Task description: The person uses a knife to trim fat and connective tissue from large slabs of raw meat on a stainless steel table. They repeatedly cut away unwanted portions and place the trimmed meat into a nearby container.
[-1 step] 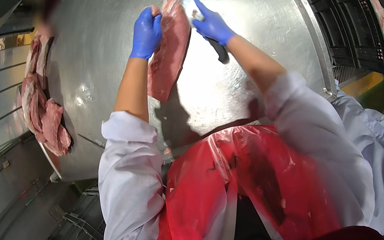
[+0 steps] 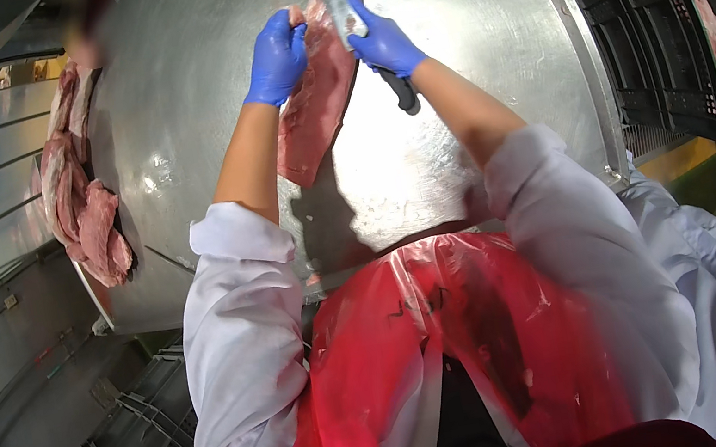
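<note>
A long slab of pink raw meat [image 2: 318,117] lies slanted on the metal table in front of me. My left hand [image 2: 276,59], in a blue glove, is closed at its left edge, with a small bit of meat [image 2: 295,16] showing at the fingertips. My right hand [image 2: 387,44], also gloved, grips a knife [image 2: 404,93] by its black handle. The blade points away from me, over the far part of the slab, and partly hides it. Whether the edge is in the meat I cannot tell.
More meat strips [image 2: 77,193] lie along the left edge of the metal table [image 2: 160,96]. Black crates [image 2: 642,38] stand on the right, with meat [image 2: 712,46] beside them. Another crate [image 2: 154,443] is low at left. White-clothed fabric [image 2: 711,261] shows at right.
My right hand has shifted slightly left with the knife, and the blade now crosses over the slab's far part. My left hand has barely moved, slightly up and right.
</note>
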`<action>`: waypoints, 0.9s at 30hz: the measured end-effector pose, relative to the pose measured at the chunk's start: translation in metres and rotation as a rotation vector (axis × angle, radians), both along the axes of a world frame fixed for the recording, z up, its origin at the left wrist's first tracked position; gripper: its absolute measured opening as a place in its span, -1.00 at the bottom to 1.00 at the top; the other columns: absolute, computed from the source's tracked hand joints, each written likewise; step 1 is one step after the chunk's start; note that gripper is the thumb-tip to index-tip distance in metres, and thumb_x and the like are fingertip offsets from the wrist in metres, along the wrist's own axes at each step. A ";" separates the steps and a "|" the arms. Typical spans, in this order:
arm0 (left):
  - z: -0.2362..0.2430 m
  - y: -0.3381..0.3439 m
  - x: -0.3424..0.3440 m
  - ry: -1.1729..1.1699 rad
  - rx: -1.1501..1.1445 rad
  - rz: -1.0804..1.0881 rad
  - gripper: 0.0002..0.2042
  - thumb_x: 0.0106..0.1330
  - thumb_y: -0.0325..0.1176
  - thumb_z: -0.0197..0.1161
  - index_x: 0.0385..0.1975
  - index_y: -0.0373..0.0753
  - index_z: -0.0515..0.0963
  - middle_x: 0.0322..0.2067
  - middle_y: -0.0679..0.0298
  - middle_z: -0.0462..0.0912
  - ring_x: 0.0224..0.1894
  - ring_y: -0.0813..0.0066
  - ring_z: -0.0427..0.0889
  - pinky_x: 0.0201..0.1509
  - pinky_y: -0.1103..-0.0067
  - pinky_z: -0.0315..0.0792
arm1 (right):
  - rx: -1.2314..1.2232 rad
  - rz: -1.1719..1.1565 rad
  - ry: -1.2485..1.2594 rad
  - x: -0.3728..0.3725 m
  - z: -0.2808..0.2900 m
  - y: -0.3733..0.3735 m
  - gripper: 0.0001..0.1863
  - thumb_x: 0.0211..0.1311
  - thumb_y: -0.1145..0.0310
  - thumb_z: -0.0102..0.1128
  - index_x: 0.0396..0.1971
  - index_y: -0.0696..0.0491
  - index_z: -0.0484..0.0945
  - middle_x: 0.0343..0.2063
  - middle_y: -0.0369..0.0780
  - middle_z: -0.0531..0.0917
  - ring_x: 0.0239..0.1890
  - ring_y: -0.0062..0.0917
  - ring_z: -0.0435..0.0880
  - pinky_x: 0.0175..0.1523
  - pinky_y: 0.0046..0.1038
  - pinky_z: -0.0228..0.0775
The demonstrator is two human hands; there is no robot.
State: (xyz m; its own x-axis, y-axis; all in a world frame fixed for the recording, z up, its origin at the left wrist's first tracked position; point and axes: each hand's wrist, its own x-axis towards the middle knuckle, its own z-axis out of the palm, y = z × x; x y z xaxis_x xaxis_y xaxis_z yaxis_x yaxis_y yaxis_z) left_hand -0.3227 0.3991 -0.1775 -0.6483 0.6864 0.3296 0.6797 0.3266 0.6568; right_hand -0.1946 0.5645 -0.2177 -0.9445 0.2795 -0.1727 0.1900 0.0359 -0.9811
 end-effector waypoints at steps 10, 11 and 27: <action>0.022 0.000 -0.004 0.035 -0.022 -0.147 -0.90 0.34 -0.50 0.16 -0.20 -0.31 0.52 -0.38 0.09 0.57 -0.33 0.12 0.56 -0.16 0.46 0.46 | 0.102 0.332 -0.088 0.035 -0.016 -0.030 -0.17 0.32 0.33 0.07 0.53 -0.33 -0.07 -0.50 -0.20 0.60 -0.62 -0.54 0.54 -0.40 -0.46 0.53; 0.026 0.001 -0.004 -0.017 -0.038 -0.119 -0.91 0.32 -0.52 0.16 -0.21 -0.29 0.53 -0.38 0.12 0.56 -0.34 0.23 0.53 -0.17 0.48 0.45 | 0.058 0.354 -0.171 0.014 -0.012 -0.036 -0.16 0.31 0.33 0.07 0.53 -0.33 -0.08 -0.49 -0.19 0.61 -0.63 -0.54 0.54 -0.40 -0.46 0.53; 0.157 -0.095 0.003 -0.339 0.416 0.112 -0.89 0.52 -0.34 0.07 -0.17 -0.18 0.52 -0.39 0.55 0.40 -0.35 0.78 0.33 -0.29 0.74 0.28 | -0.063 0.606 -0.254 -0.011 0.017 -0.162 -0.13 0.26 0.45 -0.02 0.54 -0.28 -0.13 -0.56 -0.17 0.58 -0.68 -0.54 0.52 -0.56 -0.47 0.46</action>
